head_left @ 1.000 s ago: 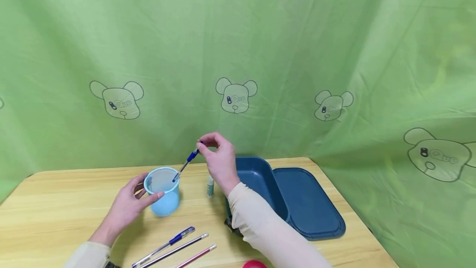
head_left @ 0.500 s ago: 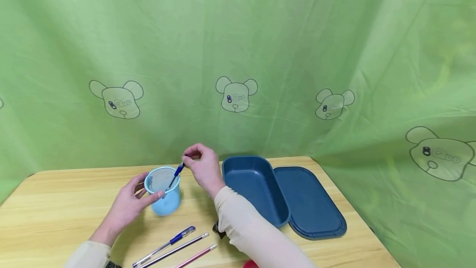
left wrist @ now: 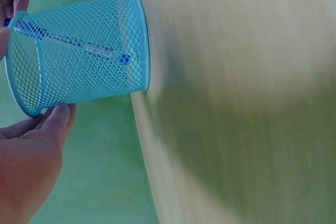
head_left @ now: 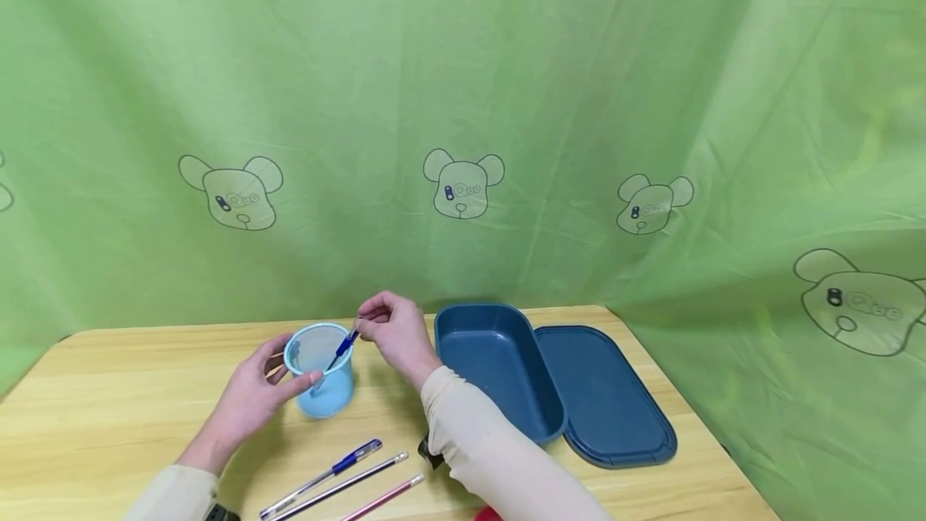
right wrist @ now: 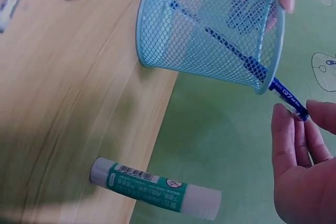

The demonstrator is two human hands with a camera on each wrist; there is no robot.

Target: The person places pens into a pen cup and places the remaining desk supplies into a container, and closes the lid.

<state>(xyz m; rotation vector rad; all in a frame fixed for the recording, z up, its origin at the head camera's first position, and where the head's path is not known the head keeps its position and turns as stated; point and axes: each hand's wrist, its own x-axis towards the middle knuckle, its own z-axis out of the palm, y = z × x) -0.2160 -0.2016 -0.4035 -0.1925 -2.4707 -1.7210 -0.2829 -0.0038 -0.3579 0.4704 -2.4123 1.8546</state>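
A light-blue mesh pen holder (head_left: 327, 399) stands upright on the wooden table. My left hand (head_left: 247, 396) holds it near the rim, thumb at the front and fingers behind. With thumb and fingertips, my right hand (head_left: 399, 340) pinches the top end of a blue gel pen (right wrist: 287, 98) at the holder's right side. Most of the pen slants down inside the holder; through the mesh in the left wrist view, the pen's lower end (left wrist: 124, 59) shows close to the bottom. Beyond the holder, in the right wrist view, stands a white and green glue stick (right wrist: 152, 187).
In front of the holder lie another blue pen (head_left: 325, 474), a dark pencil (head_left: 347, 485) and a red pencil (head_left: 383, 497). To the right sit a dark-blue box (head_left: 499, 368) and its flat lid (head_left: 608, 392). A red object (head_left: 488, 514) peeks out by the right sleeve. A green curtain (head_left: 463, 63) hangs behind.
My right hand has moved left and down, taking the pen from above the rim to deep inside the holder. My left hand keeps its hold, nearly still.
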